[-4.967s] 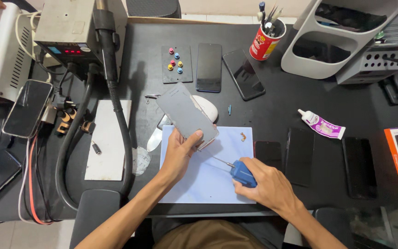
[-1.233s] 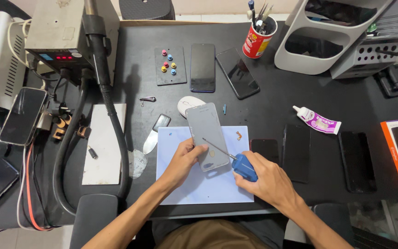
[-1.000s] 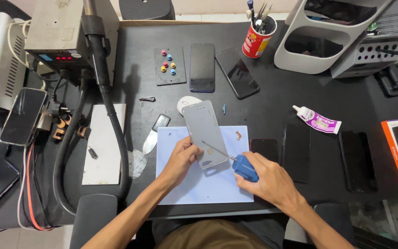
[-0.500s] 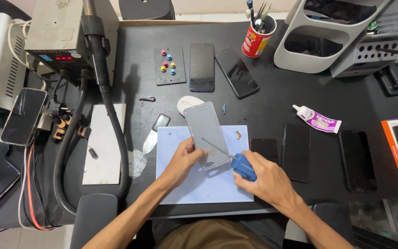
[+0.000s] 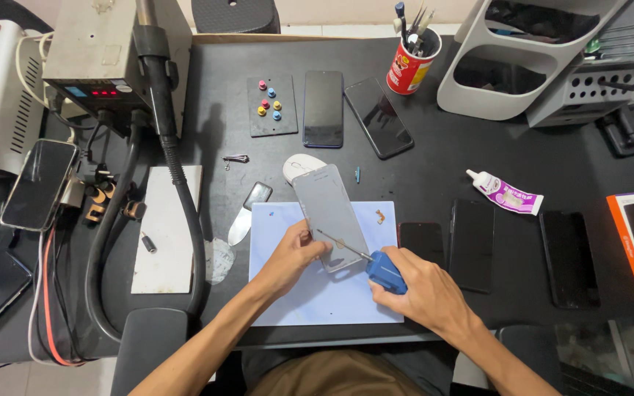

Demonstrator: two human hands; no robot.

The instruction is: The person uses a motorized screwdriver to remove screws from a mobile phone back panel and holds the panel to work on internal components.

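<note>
A grey phone is laid face down and slightly tilted on the pale blue mat, its top end reaching past the far edge of the mat onto the black table. The lower left edge of the phone is steadied by the left hand, whose fingers are curled and pressed against that edge. A screwdriver with a blue handle is gripped by the right hand; its fingers are closed around the handle, and the thin shaft is angled toward the lower part of the phone's back.

Just left of the mat lies a metal prying blade. Right of the mat, three dark phones are laid side by side, and a purple-and-white glue tube lies beyond them. A small orange part rests on the mat, right of the grey phone.

Risks, as judged from this position:
- The tip may slip off a screw head if the shaft is held at too shallow an angle; the back would be scratched.
- The phone may pivot under pressure, since it is held at one edge only.
- A loosened screw may roll off the mat and be lost on the dark table.
</note>
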